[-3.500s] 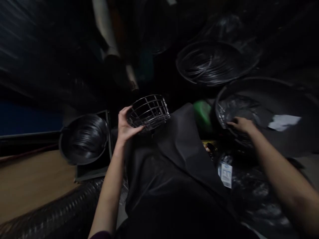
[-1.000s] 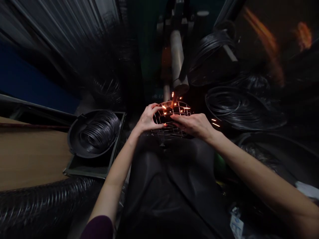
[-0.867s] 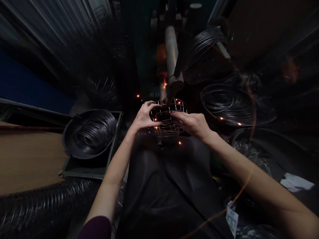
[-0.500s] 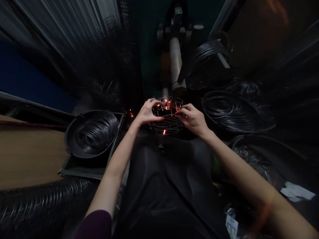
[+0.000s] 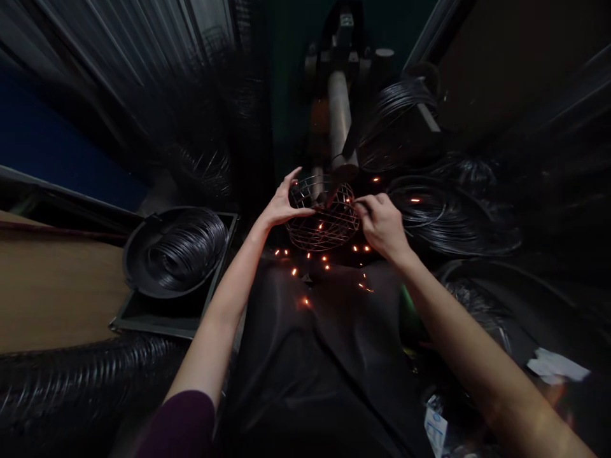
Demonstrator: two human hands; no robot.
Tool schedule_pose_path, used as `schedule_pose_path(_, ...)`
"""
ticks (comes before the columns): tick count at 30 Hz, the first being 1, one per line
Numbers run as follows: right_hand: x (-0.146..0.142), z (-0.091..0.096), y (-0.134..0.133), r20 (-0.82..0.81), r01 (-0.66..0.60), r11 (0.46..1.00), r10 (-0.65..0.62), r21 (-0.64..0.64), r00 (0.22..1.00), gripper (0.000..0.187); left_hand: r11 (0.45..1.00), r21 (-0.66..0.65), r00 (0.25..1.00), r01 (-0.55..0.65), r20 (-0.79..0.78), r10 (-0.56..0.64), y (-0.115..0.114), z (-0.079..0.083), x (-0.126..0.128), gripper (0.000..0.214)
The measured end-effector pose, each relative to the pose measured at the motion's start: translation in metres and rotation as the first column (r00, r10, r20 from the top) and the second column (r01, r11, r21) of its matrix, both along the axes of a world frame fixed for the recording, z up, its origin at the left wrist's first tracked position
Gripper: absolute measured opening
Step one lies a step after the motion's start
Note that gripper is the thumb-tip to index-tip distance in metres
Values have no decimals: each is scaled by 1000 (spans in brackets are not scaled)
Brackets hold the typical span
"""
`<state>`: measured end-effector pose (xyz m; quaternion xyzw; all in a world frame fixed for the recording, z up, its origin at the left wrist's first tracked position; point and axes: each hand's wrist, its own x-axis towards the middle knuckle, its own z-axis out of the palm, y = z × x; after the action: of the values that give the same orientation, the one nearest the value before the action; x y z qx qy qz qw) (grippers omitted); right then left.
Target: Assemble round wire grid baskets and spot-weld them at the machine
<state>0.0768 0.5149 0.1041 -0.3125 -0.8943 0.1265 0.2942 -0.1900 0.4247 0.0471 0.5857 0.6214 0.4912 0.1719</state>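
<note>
A round wire basket of thin metal rods sits tilted around the lower tip of a machine, with its open top facing up. My left hand holds its left side, the thumb stretched across the rim and the index finger raised; the other fingers are partly hidden. At the right rim, my right hand is closed in a pinch on the basket's wire. The machine's thick metal cylinder comes down just above the basket, and a thinner rod reaches inside it. Glowing sparks fly around and below the basket.
At left, a black pan with coiled wire rests on a metal-edged tray. More wire coils lie at right. A dark cloth covers my lap. Pale scraps lie at lower right.
My right hand has moved right and slightly up, from inside the basket's opening to its right rim. My left fingers have spread upward. Sparks at the tip have scattered outward and down.
</note>
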Motion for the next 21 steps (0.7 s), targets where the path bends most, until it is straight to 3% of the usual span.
schedule_pose_path(5, 88, -5, -41, 142, 0, 991, 20, -134, 990, 47, 995, -74, 991, -72, 110, 79, -31, -59, 1, 141)
schedule_pose_path(8, 127, -33, -64, 257, -2, 946, 90, -323, 962, 43, 988, -136, 967, -72, 234, 102, -38, -85, 9, 143)
schedule_pose_path(10, 144, -58, -76, 292, -53, 920, 177, -388, 940, 36, 982, -136, 944, -130, 285, 164, -39, -90, 15, 140)
schedule_pose_path(13, 164, -90, -85, 282, -155, 905, 281, -397, 917, 29, 974, -87, 931, -210, 286, 227, -47, -81, 19, 133)
schedule_pose_path(15, 171, -99, -85, 244, -177, 896, 293, -407, 924, 30, 982, -20, 949, -189, 254, 188, -58, -68, 21, 128)
schedule_pose_path(18, 162, -85, -82, 140, -103, 893, 181, -439, 974, 23, 991, 69, 986, -112, 132, 102, -78, -44, 29, 118)
schedule_pose_path(21, 125, -47, -83, 5, -65, 840, 80, -539, 997, 39, 994, 48, 994, -101, -46, 103, -92, -19, 45, 106)
